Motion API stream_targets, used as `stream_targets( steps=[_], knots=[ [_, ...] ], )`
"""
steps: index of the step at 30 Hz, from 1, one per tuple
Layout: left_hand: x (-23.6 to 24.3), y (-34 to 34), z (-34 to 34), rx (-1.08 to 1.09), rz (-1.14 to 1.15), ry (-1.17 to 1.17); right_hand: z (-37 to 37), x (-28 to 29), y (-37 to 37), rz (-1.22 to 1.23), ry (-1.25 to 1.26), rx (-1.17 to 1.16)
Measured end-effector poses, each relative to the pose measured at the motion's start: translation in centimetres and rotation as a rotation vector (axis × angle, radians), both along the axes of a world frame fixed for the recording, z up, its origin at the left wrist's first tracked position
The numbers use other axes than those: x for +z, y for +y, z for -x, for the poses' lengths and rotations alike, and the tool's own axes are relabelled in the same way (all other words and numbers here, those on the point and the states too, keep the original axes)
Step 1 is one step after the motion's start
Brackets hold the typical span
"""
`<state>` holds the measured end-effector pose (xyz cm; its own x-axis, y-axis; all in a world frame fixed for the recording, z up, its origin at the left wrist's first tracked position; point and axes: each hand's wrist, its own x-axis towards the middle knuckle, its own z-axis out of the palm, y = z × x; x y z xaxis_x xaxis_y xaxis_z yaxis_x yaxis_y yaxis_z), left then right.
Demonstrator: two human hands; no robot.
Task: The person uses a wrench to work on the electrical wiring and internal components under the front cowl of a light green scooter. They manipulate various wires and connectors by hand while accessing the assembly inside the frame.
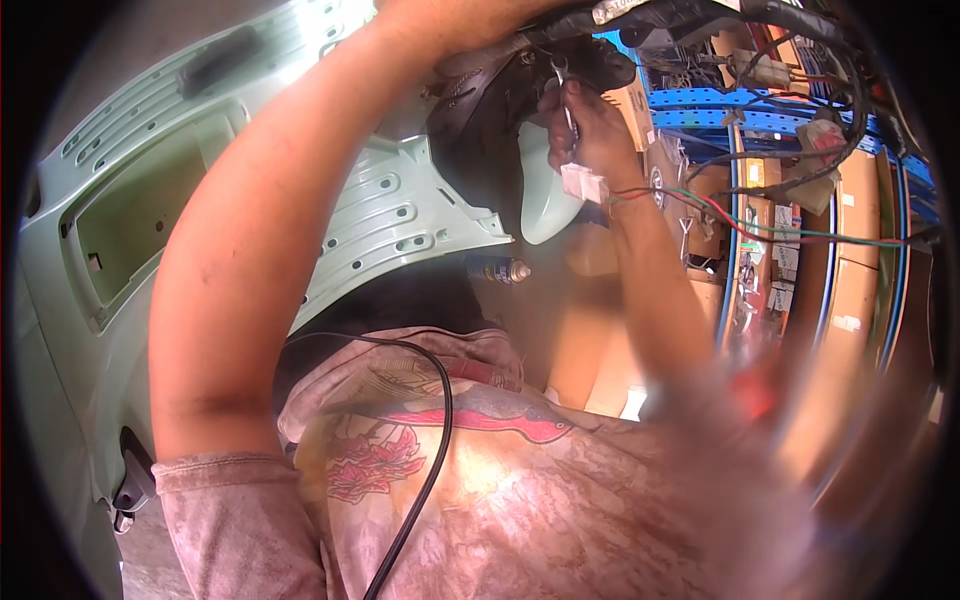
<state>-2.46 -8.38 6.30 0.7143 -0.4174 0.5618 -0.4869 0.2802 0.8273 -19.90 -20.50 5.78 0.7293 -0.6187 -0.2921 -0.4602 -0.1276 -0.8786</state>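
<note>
1. Head view: your right hand (598, 135) is grasping a silver wrench (571, 122) around its shank, just below the black cable bundle (690, 22).
2. That wrench should be feeling stiff, fairly light and hardly fragile, its smooth metal perhaps slipping; mid-shank is offering the surest hold.
3. Your right forearm (655, 270) is sloping upward, a white plug (585, 183) hanging before the wrist.
4. Your left arm (240, 250) is arching to the top edge; with the left hand (505, 14) mostly cut off, I can't tell its grip.

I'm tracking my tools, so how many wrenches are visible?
1: the metal wrench in your right hand. Others may be hidden, perhaps on the blue shelving.
</note>
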Motion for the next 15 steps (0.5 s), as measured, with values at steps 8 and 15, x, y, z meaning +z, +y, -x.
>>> stream_targets(
  steps=[8,15],
  knots=[
    [0.1,0.1,0.5,-0.001,-0.029,0.0,-2.5,3.0,-3.3,0.106,0.449,0.41],
    [-0.4,-0.3,-0.2,0.042,0.008,-0.053,-2.9,2.2,-3.5,-0.358,0.416,0.322]
  ],
)
